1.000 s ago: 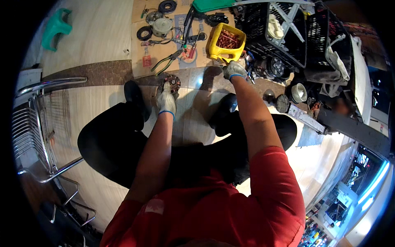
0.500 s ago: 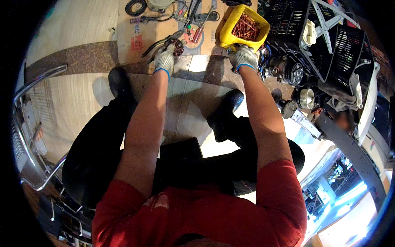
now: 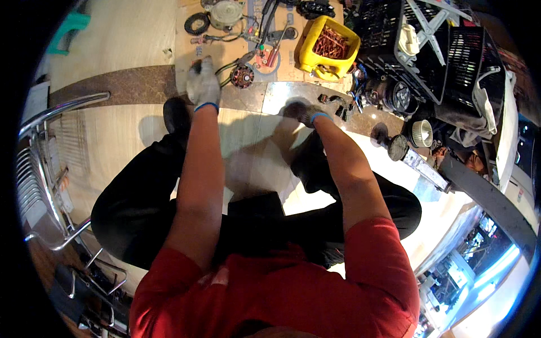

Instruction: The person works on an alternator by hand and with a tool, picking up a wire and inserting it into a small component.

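My left hand (image 3: 203, 84), in a pale knit glove, is over the cardboard (image 3: 186, 42), left of a round copper-wound part (image 3: 243, 77); its fingers are blurred. My gloved right hand (image 3: 301, 114) is low over the floor, shadowed and smeared, below a cut yellow jug (image 3: 332, 45) full of copper scraps. Green-handled pliers (image 3: 228, 71) lie beside the round part. Above are a red-handled screwdriver (image 3: 272, 54), a black ring (image 3: 196, 22), a pale metal housing (image 3: 225, 14) and cables.
At right are black crates (image 3: 463, 62), a pulley compressor (image 3: 398, 97), a white fan wheel (image 3: 422, 133) and a jack-like metal piece (image 3: 428, 169). A chrome rack (image 3: 67, 101) stands at left, a green stool (image 3: 67, 31) at upper left. My bent legs are below.
My right hand has left the yellow jug and moved down and left. My left hand has let go of the round part, which lies on the cardboard, and shifted left.
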Motion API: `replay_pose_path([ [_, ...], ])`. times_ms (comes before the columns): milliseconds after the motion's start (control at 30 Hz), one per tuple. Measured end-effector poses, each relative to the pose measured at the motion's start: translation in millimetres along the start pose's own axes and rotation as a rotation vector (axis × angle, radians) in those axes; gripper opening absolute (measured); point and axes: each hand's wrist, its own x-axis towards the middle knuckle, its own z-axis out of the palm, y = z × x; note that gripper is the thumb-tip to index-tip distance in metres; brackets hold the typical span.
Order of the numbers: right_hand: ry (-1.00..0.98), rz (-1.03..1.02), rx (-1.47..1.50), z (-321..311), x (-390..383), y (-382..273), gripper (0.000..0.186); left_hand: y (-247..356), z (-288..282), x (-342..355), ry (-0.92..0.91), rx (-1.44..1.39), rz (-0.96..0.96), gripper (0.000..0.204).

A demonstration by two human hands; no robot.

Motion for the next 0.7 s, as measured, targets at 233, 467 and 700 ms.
replay_pose_path([
  [233,0.229,-0.020,-0.158,-115.9,-41.8,78.6,0.035,144.5,-65.6,-35.5,-0.362,-0.940,-0.046,0.038],
  [467,1.208,-0.021,0.182,-258.9,-273.7,0.7,0.031,238.3,-89.2,-117.2,-1.041,-0.960,-0.232,0.053],
  [700,1.294,-0.447,-0.183,-213.9,-324.1,-74.3,0.008,282.2,-136.9,-150.3,-1.300,-1.169,-0.252,0.078],
])
